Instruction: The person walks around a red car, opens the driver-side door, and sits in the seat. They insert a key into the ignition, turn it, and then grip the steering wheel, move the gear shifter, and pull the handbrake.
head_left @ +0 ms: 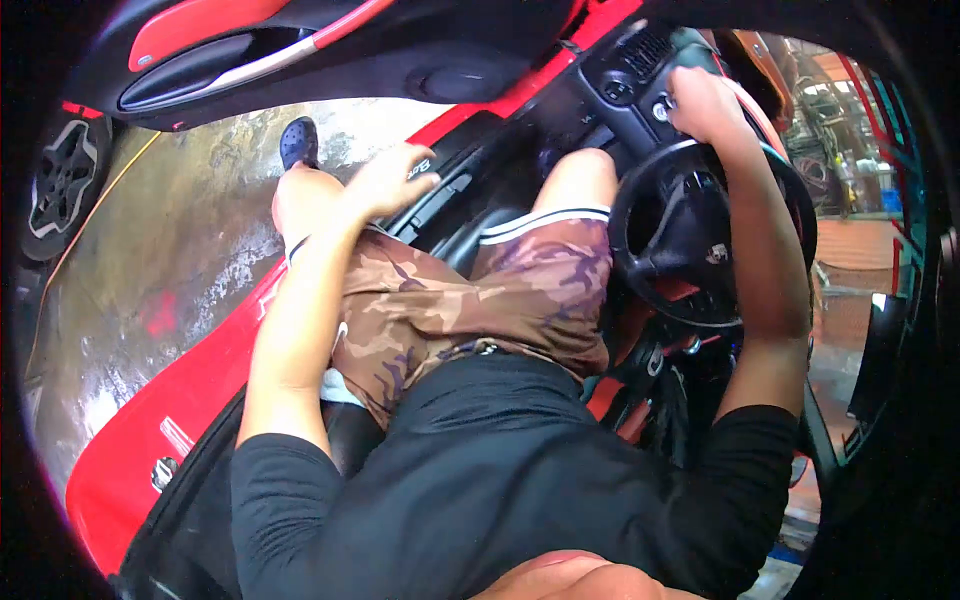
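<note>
"Black wheel (640,272) as reference: right hand (705,105)?"
"Just beyond its rim, fingers curled at the dash knob (660,108), itself near the wheel. Grip: cannot tell."
"Left hand (388,182)?"
"Released, fingers spread near the sill (440,198), well left of the wheel."

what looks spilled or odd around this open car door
A pinkish-red blotch marks the stained grey concrete floor beyond the red door sill; its colour stands out, but spill, paint or reflection, I cannot tell.
</note>
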`<act>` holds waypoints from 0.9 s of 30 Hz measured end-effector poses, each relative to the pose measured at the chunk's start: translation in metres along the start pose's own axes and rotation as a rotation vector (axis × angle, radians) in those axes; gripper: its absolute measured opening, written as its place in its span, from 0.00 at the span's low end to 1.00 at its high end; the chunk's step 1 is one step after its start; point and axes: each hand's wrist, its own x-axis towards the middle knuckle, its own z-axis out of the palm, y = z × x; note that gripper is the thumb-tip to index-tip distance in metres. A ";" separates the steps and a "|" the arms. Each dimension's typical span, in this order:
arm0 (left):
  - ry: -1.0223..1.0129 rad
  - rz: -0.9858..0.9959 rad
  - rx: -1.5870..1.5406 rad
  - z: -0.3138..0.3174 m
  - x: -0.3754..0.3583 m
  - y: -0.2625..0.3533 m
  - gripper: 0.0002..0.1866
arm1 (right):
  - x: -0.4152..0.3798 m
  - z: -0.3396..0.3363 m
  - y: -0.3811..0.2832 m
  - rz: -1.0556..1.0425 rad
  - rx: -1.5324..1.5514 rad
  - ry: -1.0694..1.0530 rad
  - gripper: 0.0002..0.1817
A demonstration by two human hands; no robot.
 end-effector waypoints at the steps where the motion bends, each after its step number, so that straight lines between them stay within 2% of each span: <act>1: 0.023 0.032 -0.041 0.015 -0.003 -0.010 0.27 | 0.008 0.010 0.005 -0.030 -0.006 -0.047 0.12; 3: 0.031 0.033 -0.092 0.042 -0.017 -0.028 0.25 | 0.022 0.015 0.006 -0.084 -0.057 -0.194 0.12; 4: 0.017 -0.001 -0.097 0.040 -0.024 -0.027 0.25 | 0.026 0.023 0.010 -0.128 -0.055 -0.132 0.10; 5: -0.152 -0.137 -0.086 0.034 -0.026 -0.029 0.25 | 0.033 0.030 0.015 -0.144 -0.075 -0.154 0.10; 8: -0.028 -0.070 -0.242 0.024 -0.023 -0.035 0.25 | 0.045 0.037 0.023 -0.166 -0.119 -0.233 0.09; 12: 0.131 -0.230 -0.458 0.008 -0.018 -0.025 0.26 | 0.044 0.028 0.015 -0.176 -0.172 -0.270 0.08; 13: 0.149 -0.222 -0.500 0.008 -0.016 -0.025 0.26 | 0.040 0.027 0.012 -0.187 -0.218 -0.239 0.04; 16: 0.137 -0.226 -0.493 0.010 -0.015 -0.024 0.26 | 0.034 0.039 -0.005 -0.097 -0.277 -0.251 0.03; 20: 0.067 -0.215 -0.414 0.016 -0.015 -0.028 0.26 | 0.048 0.060 -0.015 -0.003 -0.382 -0.268 0.09; 21: 0.062 -0.211 -0.400 0.016 -0.015 -0.028 0.26 | 0.052 0.073 -0.018 -0.042 -0.466 -0.315 0.12; 22: 0.058 -0.205 -0.386 0.015 -0.016 -0.028 0.26 | 0.057 0.089 -0.021 0.020 -0.482 -0.360 0.10; 24: 0.033 -0.212 -0.398 0.017 -0.014 -0.031 0.26 | 0.062 0.066 -0.050 -0.005 -0.704 -0.650 0.09; 27: 0.009 -0.241 -0.398 0.019 -0.014 -0.033 0.26 | 0.068 0.088 -0.050 0.021 -0.851 -0.648 0.09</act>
